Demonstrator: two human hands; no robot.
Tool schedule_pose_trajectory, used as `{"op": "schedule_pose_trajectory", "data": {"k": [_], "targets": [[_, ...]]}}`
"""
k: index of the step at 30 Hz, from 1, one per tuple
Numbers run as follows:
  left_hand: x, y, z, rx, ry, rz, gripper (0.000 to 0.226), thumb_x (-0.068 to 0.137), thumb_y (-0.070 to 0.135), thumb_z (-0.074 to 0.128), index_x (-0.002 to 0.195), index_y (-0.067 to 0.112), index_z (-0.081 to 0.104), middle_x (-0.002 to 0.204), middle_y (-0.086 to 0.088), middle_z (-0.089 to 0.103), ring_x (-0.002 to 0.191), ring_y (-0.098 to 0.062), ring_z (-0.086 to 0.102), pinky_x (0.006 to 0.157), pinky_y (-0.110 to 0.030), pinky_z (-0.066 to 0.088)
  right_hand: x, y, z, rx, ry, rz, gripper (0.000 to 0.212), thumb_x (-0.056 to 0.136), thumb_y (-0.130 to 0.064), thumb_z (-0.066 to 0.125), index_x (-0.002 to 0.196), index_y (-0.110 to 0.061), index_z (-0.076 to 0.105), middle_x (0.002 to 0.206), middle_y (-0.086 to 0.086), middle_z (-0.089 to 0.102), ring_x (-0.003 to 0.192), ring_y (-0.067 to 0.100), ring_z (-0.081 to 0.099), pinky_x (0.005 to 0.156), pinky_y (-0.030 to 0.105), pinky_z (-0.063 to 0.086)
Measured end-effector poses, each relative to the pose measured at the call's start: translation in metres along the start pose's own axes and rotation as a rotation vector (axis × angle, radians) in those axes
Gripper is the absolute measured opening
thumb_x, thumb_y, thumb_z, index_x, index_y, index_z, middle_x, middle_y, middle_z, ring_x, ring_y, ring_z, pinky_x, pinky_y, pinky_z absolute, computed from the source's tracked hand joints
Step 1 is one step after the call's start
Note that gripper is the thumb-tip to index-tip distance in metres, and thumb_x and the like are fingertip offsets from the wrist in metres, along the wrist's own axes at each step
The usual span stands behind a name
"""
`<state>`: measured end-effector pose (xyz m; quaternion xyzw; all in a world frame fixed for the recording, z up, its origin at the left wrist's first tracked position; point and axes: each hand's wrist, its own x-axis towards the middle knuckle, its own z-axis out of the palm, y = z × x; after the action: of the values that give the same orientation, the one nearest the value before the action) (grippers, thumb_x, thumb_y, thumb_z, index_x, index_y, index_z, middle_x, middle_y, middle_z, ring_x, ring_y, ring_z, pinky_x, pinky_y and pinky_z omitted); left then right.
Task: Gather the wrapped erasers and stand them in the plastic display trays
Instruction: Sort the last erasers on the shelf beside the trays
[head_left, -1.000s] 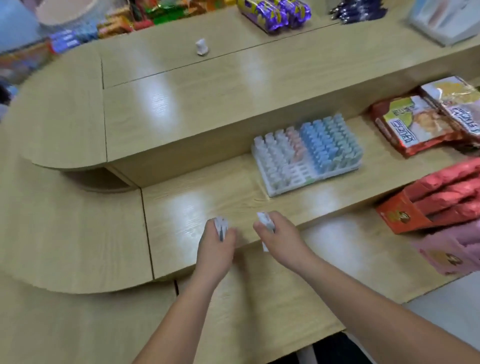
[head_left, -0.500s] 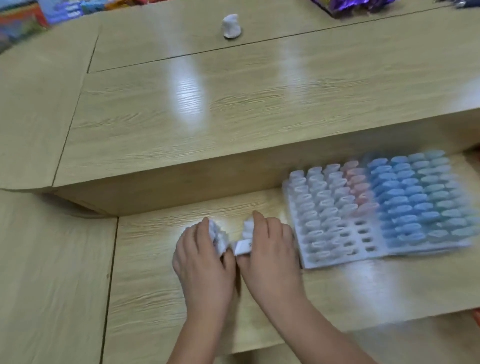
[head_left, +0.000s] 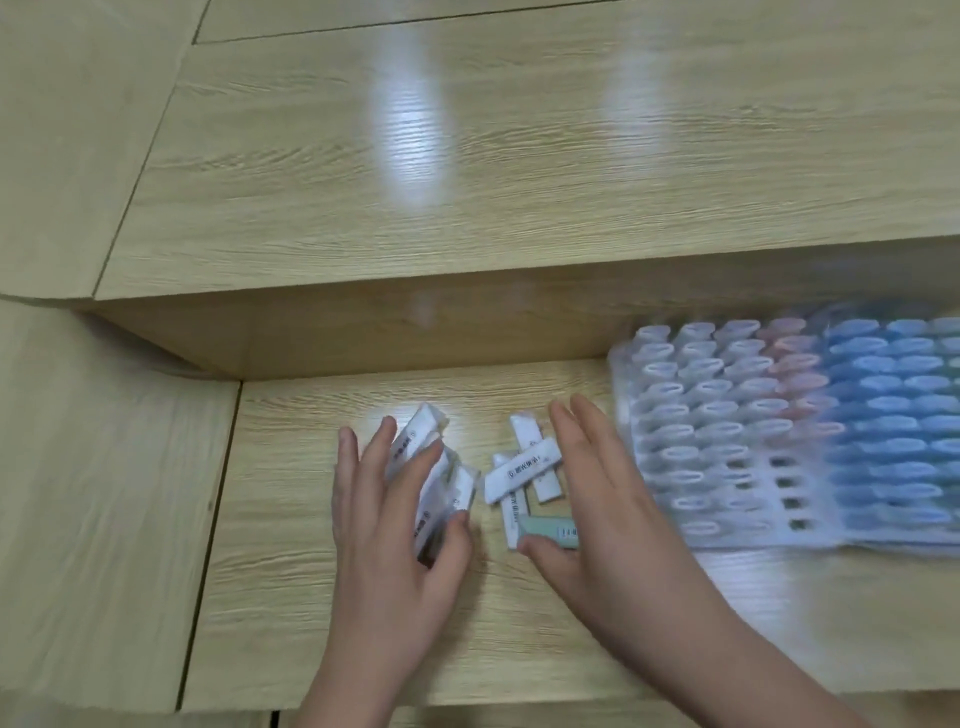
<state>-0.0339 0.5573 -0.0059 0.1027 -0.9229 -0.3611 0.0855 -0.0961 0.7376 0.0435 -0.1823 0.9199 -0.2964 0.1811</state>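
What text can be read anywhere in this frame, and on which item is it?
White erasers by the right hand: a circled mark and a line of dark print, too blurred to read.
Erasers in the left hand: dark print, blurred, unreadable.
Green eraser: dark marks, unreadable.
Tray: no text visible.
Nothing can be quoted.

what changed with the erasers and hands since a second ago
Both hands came down to the lower shelf. The right hand let its erasers drop loose onto the wood and now hovers open; the left hand still grips its stack. The display tray stayed put, front slots empty.
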Motion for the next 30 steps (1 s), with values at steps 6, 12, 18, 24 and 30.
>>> {"op": "schedule_pose_trajectory", "data": {"k": [6, 12, 18, 24, 30], "targets": [[-0.005, 0.016, 0.014, 0.058, 0.032, 0.059, 0.039, 0.091, 0.044, 0.055, 0.127, 0.030, 0.058, 0.159, -0.001, 0.029, 0.154, -0.028, 0.003, 0.114, -0.054, 0.025, -0.016, 0.003, 0.007, -0.248, 0.072, -0.051, 0.070, 0.064, -0.016, 0.087, 0.123, -0.019, 0.051, 0.124, -0.001, 0.052, 0.099, 0.014, 0.062, 0.068, 0.017, 0.047], [0.013, 0.014, 0.019, 0.154, 0.030, 0.023, 0.018, 0.087, 0.035, 0.067, 0.102, 0.026, 0.072, 0.150, -0.005, 0.041, 0.153, -0.028, 0.005, 0.116, -0.051, 0.022, -0.005, 0.003, 0.021, -0.309, 0.098, -0.088, 0.045, 0.060, -0.017, 0.088, 0.091, -0.026, 0.057, 0.085, -0.008, 0.056, 0.075, 0.014, 0.055, 0.056, 0.024, 0.046], [0.022, 0.024, -0.004, -0.092, 0.082, -0.140, 0.007, 0.087, 0.030, 0.068, 0.087, 0.035, 0.063, 0.116, 0.024, 0.063, 0.134, -0.008, 0.045, 0.103, -0.020, 0.036, -0.002, -0.007, 0.004, 0.204, 0.081, 0.006, 0.026, 0.081, -0.032, 0.065, 0.105, -0.039, 0.057, 0.095, -0.019, 0.056, 0.090, 0.004, 0.058, 0.076, 0.020, 0.046], [0.033, 0.069, -0.020, -0.365, 0.094, -0.183, 0.018, 0.087, 0.017, 0.071, 0.088, 0.035, 0.070, 0.083, 0.008, 0.072, 0.077, -0.012, 0.070, 0.069, -0.021, 0.053, -0.026, -0.005, -0.032, 0.643, 0.231, 0.062, 0.031, 0.085, -0.013, 0.068, 0.100, -0.040, 0.065, 0.081, -0.014, 0.064, 0.068, 0.011, 0.062, 0.062, 0.016, 0.046], [0.045, 0.127, -0.011, -0.390, 0.043, 0.001, 0.011, 0.087, 0.042, 0.067, 0.096, 0.045, 0.073, 0.091, 0.013, 0.071, 0.081, -0.010, 0.067, 0.071, -0.008, 0.047, -0.057, 0.051, -0.094, 0.806, 0.525, 0.143, 0.026, 0.078, -0.020, 0.075, 0.098, -0.036, 0.070, 0.075, 0.000, 0.070, 0.064, 0.010, 0.066, 0.063, 0.017, 0.053]]}}
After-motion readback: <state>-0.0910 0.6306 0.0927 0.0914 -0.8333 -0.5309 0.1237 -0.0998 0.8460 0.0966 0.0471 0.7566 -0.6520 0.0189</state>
